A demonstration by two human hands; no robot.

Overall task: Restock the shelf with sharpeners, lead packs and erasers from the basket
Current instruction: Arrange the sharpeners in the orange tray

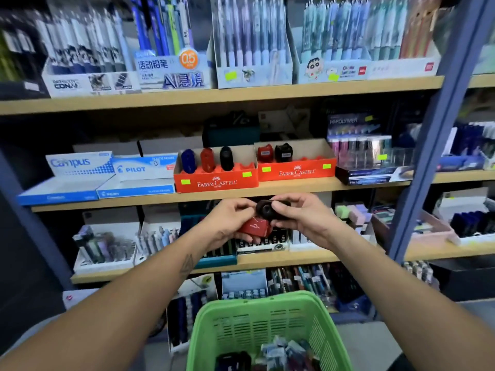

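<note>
**Two sharpeners held up in front of the Faber-Castell trays**

Nearest the camera, a green basket (pixel 267 325) is sitting low in the frame, with small dark and bluish packs lying in its bottom; what they are is too blurred to tell. Both forearms are reaching forward over it.

Just beyond, the two hands are meeting in front of the shelf edge. The left hand (pixel 230 223) is cradling a red sharpener (pixel 255 227), its grip curled around the piece from below and the side. The right hand (pixel 300 218) is pinching a black sharpener (pixel 267 209) between thumb and fingertips, holding it just above the red one, the two pieces touching or nearly so.

Behind the hands, on the middle shelf (pixel 294 186), two orange Faber-Castell display trays are standing side by side. The left tray (pixel 217 180) is holding a blue, a red and a black sharpener upright in its back slots, with front slots showing bare. The right tray (pixel 296 171) is holding a red and a black sharpener at its left end. To the left of the trays, a Pilot eraser box (pixel 139 178) and a Campus box (pixel 72 178) are lying open. To the right, a case of lead packs (pixel 364 153) is standing.

Farthest up, pen display boxes are lining the top shelf.
</note>
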